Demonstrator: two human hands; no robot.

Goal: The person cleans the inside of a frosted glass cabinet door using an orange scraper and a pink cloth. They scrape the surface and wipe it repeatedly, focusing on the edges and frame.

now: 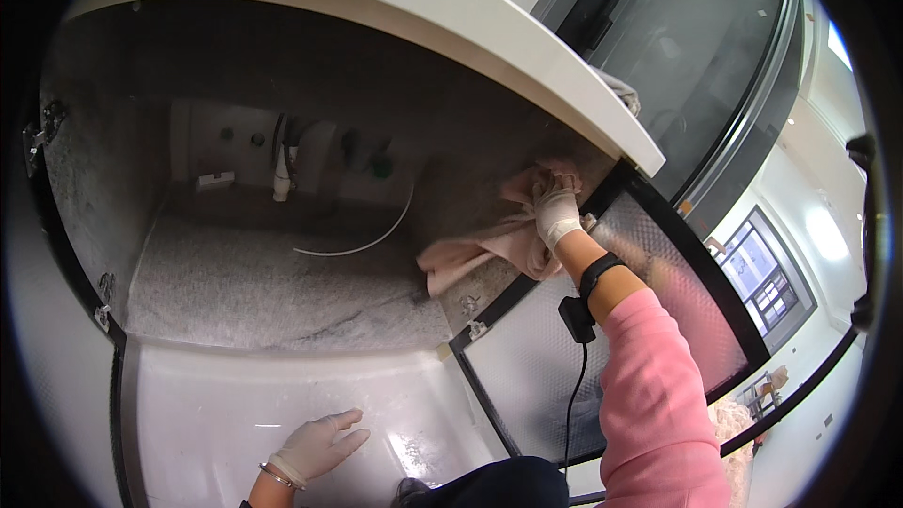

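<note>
My right hand (556, 212), in a pale glove, presses a pink cloth (525, 247) against the right inner wall of an open base cabinet (282, 289). Part of the cloth bunches above the fingers, and the rest hangs down and to the left along the wall. My left hand (321, 443), also gloved, holds nothing. Its fingers are apart, over the glossy white floor (211, 395) in front of the cabinet.
A thin white tube (381, 238) curves across the cabinet's interior. A pipe fitting (281, 180) and a small white block (215, 180) are at the back. Black-framed doors stand open at left (63, 367) and right (543, 360). The pale countertop edge (451, 7) overhangs the opening.
</note>
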